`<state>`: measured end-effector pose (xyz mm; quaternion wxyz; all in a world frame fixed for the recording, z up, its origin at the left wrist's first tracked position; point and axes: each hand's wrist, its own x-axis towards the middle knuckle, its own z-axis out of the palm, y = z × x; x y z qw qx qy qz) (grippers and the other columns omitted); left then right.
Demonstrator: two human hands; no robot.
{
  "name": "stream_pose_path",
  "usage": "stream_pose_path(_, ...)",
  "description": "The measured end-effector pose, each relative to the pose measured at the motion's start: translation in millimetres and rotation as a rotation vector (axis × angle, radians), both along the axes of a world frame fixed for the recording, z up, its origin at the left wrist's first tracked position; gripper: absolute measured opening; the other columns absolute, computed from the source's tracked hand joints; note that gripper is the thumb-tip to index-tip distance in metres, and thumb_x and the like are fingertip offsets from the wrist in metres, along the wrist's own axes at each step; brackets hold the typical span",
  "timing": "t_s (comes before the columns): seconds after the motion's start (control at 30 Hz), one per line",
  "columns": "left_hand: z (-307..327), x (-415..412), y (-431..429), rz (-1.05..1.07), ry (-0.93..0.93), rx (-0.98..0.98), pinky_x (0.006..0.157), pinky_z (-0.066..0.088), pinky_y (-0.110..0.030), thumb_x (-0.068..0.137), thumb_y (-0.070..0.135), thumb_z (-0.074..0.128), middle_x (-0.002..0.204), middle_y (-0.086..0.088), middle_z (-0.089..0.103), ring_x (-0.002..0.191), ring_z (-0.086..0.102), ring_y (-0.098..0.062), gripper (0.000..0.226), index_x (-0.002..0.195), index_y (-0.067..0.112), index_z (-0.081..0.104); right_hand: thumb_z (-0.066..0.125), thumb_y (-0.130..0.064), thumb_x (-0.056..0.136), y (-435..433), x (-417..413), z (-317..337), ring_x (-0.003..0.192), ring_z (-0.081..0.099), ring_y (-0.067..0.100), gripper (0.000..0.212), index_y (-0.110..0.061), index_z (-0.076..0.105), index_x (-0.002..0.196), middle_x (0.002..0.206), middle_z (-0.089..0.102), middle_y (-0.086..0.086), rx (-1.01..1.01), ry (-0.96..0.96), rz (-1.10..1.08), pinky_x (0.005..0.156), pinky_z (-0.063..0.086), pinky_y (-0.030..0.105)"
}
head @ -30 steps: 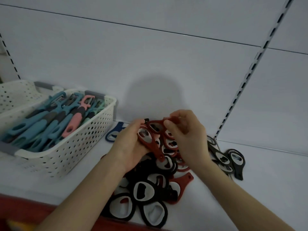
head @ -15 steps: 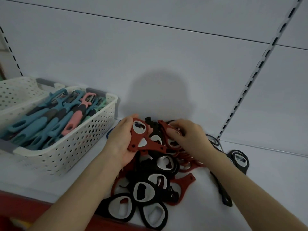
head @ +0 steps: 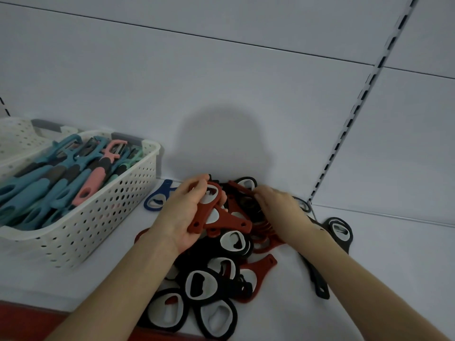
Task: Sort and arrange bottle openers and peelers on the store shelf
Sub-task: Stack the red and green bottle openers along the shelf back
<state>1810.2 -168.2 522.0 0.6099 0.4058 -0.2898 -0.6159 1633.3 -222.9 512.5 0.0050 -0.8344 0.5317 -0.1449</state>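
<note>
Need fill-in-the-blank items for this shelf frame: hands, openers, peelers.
The left hand grips flat rubbery bottle openers coloured ____. The teal plastic peelers lie in a white perforated ____. A lone ____ loop-shaped bottle opener lies on the white shelf beside the left hand.
Missing words: red; basket; blue.

On the shelf (head: 394,267), the basket (head: 81,217) holding peelers (head: 61,178) stands left of the opener pile (head: 214,279), one opener (head: 157,196) lies between them toward the back, more openers (head: 341,230) lie right of the pile, and the rail (head: 349,124) rises behind its right.
</note>
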Motion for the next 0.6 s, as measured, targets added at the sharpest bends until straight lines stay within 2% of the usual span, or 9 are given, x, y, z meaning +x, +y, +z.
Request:
stream_pose_path(0.1,-1,2,0,0.002,0.042,0.017,0.056,0.057,-0.030,0.097,0.018,0.045,0.083,-0.015,0.070,0.072,0.071,-0.021,0.019,0.110,0.017,0.058,0.032,-0.002,0.097,1,-10,5,0.090,0.058,0.028,0.028,-0.006,0.046,0.121,0.102,0.061,0.014,-0.037,-0.248,-0.090,0.073,0.045,0.031)
stream_pose_path(0.2,-3,7,-1,0.020,0.013,0.024,0.055,0.057,-0.030,0.097,0.017,0.044,0.083,-0.015,0.070,0.071,0.071,-0.021,0.022,0.115,0.016,0.057,0.032,-0.011,0.100,6,-13,13,0.077,0.054,0.015,0.027,-0.005,0.051,0.116,0.090,0.059,0.006,-0.024,-0.550,-0.095,0.060,0.040,0.012)
stream_pose_path(0.3,-1,8,1,-0.005,0.010,0.050,0.052,0.054,-0.030,0.096,0.022,0.047,0.081,-0.013,0.069,0.063,0.068,-0.017,0.024,0.116,0.018,0.058,0.033,-0.013,0.100,13,-11,21,0.074,0.051,0.000,0.024,-0.011,0.056,0.106,0.087,0.058,-0.002,0.041,-0.678,-0.013,0.065,0.039,0.003)
stream_pose_path(0.47,5,0,5,-0.135,-0.049,0.110,0.046,0.050,-0.024,0.093,0.043,0.044,0.062,-0.005,0.067,0.051,0.063,-0.015,0.031,0.105,0.021,0.062,0.038,-0.013,0.098,26,4,36,0.081,0.056,-0.005,0.023,-0.015,0.061,0.100,0.090,0.063,-0.010,0.212,-0.643,0.233,0.074,0.043,0.006)
stream_pose_path(0.53,6,-6,7,-0.241,-0.029,0.124,0.053,0.051,-0.028,0.089,0.052,0.043,0.072,-0.007,0.070,0.059,0.066,-0.018,0.042,0.105,0.018,0.064,0.039,-0.013,0.098,29,16,38,0.081,0.054,-0.005,0.023,-0.015,0.062,0.102,0.089,0.061,-0.012,0.174,-0.549,0.265,0.073,0.041,0.005)
stream_pose_path(0.6,6,-10,8,-0.341,0.029,0.102,0.066,0.053,-0.033,0.079,0.056,0.047,0.090,-0.013,0.072,0.076,0.069,-0.024,0.055,0.105,0.012,0.066,0.042,-0.015,0.097,31,26,38,0.081,0.054,0.002,0.023,-0.013,0.063,0.106,0.089,0.060,-0.008,0.126,-0.489,0.256,0.071,0.038,0.004)
